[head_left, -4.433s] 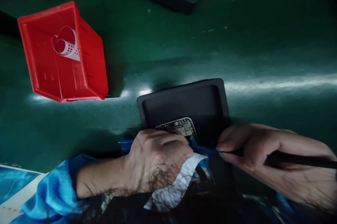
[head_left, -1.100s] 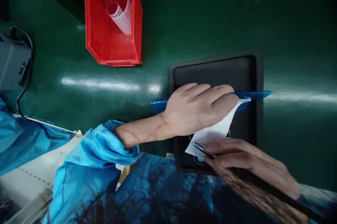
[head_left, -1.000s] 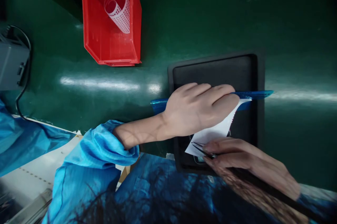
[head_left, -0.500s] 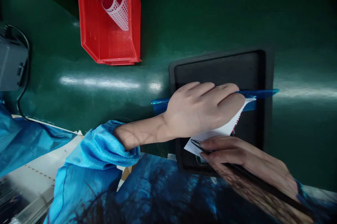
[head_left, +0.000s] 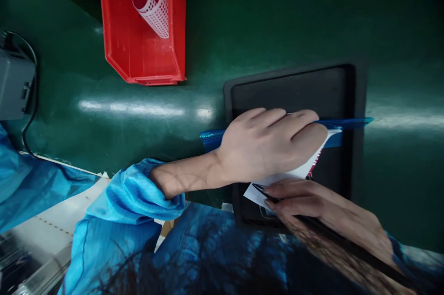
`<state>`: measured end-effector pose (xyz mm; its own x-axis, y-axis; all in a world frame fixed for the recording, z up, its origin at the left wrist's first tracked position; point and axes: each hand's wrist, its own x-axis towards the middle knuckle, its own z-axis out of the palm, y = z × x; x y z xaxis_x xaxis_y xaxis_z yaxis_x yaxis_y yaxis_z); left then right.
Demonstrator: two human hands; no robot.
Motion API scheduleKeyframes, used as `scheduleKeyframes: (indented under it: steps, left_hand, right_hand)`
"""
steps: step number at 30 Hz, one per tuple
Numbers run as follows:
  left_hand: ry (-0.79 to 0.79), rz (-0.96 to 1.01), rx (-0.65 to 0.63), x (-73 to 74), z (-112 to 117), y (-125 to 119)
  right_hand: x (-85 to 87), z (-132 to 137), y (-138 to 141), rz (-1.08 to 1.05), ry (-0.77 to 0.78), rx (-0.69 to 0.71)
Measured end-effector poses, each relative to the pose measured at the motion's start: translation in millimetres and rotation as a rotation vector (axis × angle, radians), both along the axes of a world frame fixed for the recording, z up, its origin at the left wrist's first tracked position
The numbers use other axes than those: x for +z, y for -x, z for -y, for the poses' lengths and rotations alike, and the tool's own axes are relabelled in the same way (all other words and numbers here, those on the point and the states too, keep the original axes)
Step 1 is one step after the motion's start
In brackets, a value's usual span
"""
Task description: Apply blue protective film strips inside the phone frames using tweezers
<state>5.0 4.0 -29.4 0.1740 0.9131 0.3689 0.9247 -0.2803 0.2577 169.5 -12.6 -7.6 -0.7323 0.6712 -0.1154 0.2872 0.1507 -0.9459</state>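
My left hand (head_left: 267,144) lies across a blue translucent plastic strip (head_left: 347,123) with its fingers curled over it, above a black rubber tray (head_left: 333,87). A white film (head_left: 280,179) runs out from under those fingers, with a red edge showing near its upper end. My right hand (head_left: 298,200) pinches black tweezers (head_left: 263,192), whose tips rest on the film's lower corner. A dark circuit board lies mostly hidden under the film and both hands; only a small edge of it shows.
A red plastic bin (head_left: 138,54) holding a rolled white perforated sheet (head_left: 152,6) stands beyond the tray on the green table (head_left: 277,17). A grey device (head_left: 14,84) with a black cable sits at the left edge. My blue sleeve (head_left: 132,188) lies at lower left.
The view has drifted, so the tray sits further right. The white film has swung toward my left hand, and the tweezers have shifted slightly up and left with it.
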Motion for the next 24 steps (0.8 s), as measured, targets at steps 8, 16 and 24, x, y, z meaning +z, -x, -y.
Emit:
scheduleKeyframes:
  steps: [8,16,24]
  left_hand:
    - [0.003,0.003,-0.007,-0.7,0.5,-0.2]
    - [0.027,-0.009,-0.017,0.1,0.6,0.4]
    - [0.015,-0.007,-0.014,0.5,0.0,0.2]
  right_hand:
    - [-2.9,-2.1,-4.2,-0.024,-0.039,0.111]
    - [-3.2,-2.3,-7.3,-0.032,0.008,0.137]
    - [-1.2,-2.2,-8.9,-0.020,0.035,0.108]
